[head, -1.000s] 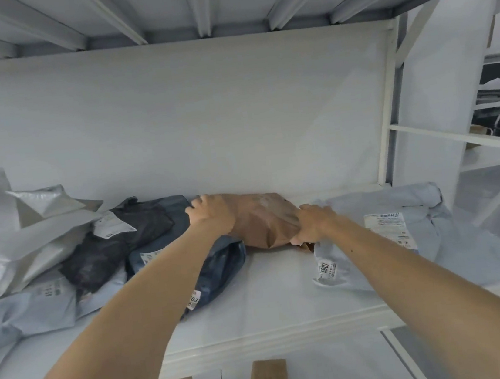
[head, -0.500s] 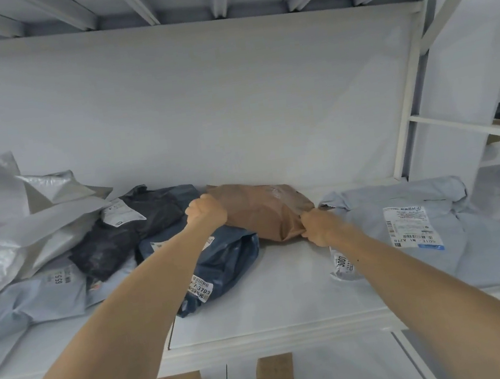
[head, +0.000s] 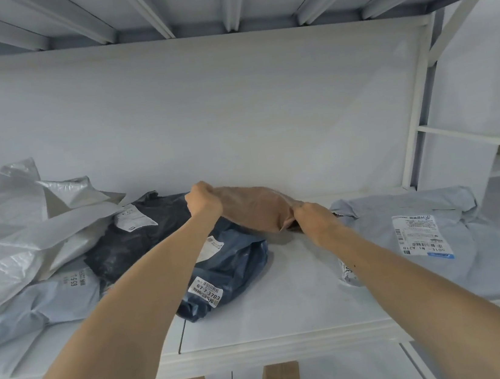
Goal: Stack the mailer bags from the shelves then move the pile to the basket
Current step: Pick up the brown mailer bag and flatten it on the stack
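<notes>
Right behind the dark blue mailer bag (head: 230, 265) on the shelf (head: 289, 305), the brown mailer bag (head: 254, 211) is gripped at both ends by the left hand (head: 204, 202) and right hand (head: 313, 220), its left end raised higher than a second ago, so stacking it looks underway tbh.

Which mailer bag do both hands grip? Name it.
The brown mailer bag: left hand and right hand grip its ends. No hand holds the navy bag or black bag.

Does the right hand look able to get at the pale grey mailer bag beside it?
Probably yes: the pale grey mailer bag lies uncovered just beside the right hand, but that hand grips the brown mailer bag and must let go first.
</notes>
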